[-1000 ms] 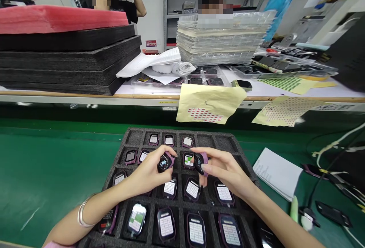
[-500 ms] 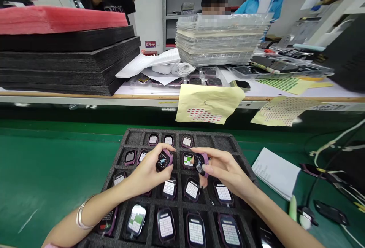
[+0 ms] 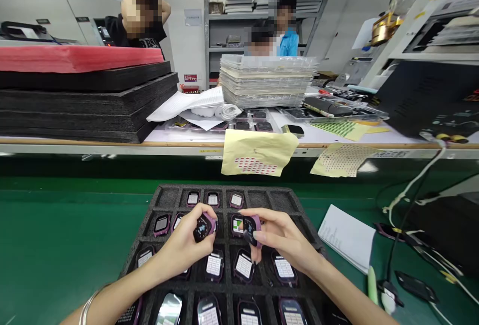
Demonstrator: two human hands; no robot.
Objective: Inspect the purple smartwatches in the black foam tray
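Note:
My left hand grips a purple-framed watch by its edges, its dark screen lit with a small blue figure. A second purple-framed watch is held tilted between the thumb and fingers of my right hand. Both watches hang above a black foam tray divided into compartments. Several watches lie in it, many with white grid screens, such as one watch below my right hand. Another watch, with green and white on its screen, is partly covered by the right-hand fingers.
Stacked black foam with a pink sheet on top stands back left on a shelf. Clear trays are piled mid-shelf; yellow paper hangs from its edge. White paper, cables and a dark device lie right. People are beyond the shelf.
The view has tilted up and shifted right, so the tray and hands sit lower and further left. Both hands keep hold of their watches. The person in blue is now closer to the middle person.

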